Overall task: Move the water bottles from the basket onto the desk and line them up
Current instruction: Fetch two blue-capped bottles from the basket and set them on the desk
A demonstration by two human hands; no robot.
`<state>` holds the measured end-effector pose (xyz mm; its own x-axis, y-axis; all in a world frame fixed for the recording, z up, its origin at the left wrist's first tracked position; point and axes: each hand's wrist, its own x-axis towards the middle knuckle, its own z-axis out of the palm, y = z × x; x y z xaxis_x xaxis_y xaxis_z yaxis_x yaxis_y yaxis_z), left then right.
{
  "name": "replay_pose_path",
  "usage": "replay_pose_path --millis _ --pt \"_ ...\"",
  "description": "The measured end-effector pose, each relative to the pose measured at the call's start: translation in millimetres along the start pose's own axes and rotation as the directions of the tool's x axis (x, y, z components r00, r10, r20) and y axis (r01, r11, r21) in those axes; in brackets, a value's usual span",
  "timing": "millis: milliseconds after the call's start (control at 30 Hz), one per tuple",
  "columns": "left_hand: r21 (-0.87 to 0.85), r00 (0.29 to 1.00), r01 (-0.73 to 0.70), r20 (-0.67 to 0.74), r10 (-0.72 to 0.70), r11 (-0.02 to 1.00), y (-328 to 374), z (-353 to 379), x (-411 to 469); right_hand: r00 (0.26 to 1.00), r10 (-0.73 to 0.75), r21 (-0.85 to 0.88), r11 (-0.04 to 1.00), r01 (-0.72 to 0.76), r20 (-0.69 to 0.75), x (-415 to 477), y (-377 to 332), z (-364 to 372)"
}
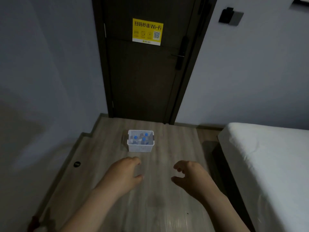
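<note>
1. Straight ahead at 12 o'clock, basket on desk holds bottles, three blue caps showing.
2. Nearer, at 6 o'clock, left hand and right hand hover apart, fingers loosely curled, holding nothing.
3. Bed at 3 o'clock; door beyond.

Dim room with pale walls and a dark door at the far end.
On the door, a yellow Wi-Fi sticker and a handle at its right edge; further right, a dark switch plate. Near right, a white bed beside the wood-grain surface, with a round cable hole at its left.
</note>
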<state>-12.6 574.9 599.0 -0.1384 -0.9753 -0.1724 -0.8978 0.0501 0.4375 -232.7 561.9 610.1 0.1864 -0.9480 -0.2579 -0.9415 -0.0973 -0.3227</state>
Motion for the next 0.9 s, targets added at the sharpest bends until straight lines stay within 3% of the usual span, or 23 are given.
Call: replay_pose_path --millis 433,900 --pt "0.000 0.998 -0.052 0.047 0.052 0.999 -44.2 -39.8 168.4 0.998 0.068 0.016 0.998 -0.068 0.003 168.8 -4.3 -24.4" --pt "-0.116 0.998 0.058 0.027 -0.056 0.992 -55.0 -70.7 384.1 0.997 -0.068 0.004 0.998 0.068 0.048 406.5 29.5 -94.4"
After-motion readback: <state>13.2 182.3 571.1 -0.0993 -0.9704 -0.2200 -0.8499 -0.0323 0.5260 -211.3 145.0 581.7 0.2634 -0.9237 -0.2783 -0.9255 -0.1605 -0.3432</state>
